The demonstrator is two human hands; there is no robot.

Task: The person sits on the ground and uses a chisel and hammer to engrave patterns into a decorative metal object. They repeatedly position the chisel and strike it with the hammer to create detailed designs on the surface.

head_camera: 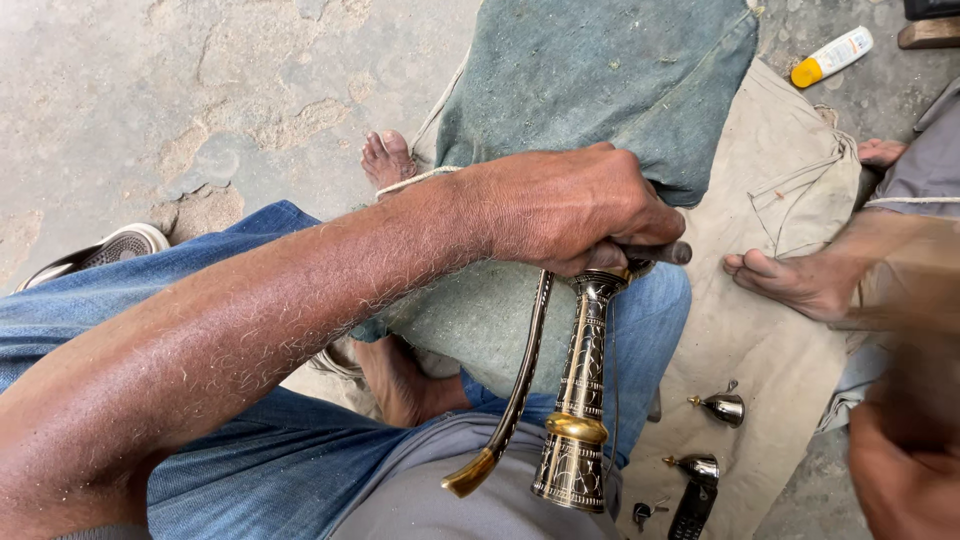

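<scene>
I am steadying an engraved brass stem (582, 400) upright over my lap, my left hand (575, 210) clenching a dark tool (660, 252) at its top. My right hand (905, 440) is blurring nearby; its grip I cannot tell. Two small bells (722, 406) are lying on the cloth (770, 200).

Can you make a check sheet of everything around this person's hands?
Surface: tan cloth spread on rough concrete ground.
Job's things: engraved brass stand with a curved spout, upright on the lap; green cloth beneath.
Clutter: two small metal bells, a dark phone, keys, a white tube with a yellow cap, a sandal.
Hands: left hand grips a dark tool at the stand's top; right hand blurred.
Cables: nothing seen.
Surroundings: another person's bare foot.
</scene>
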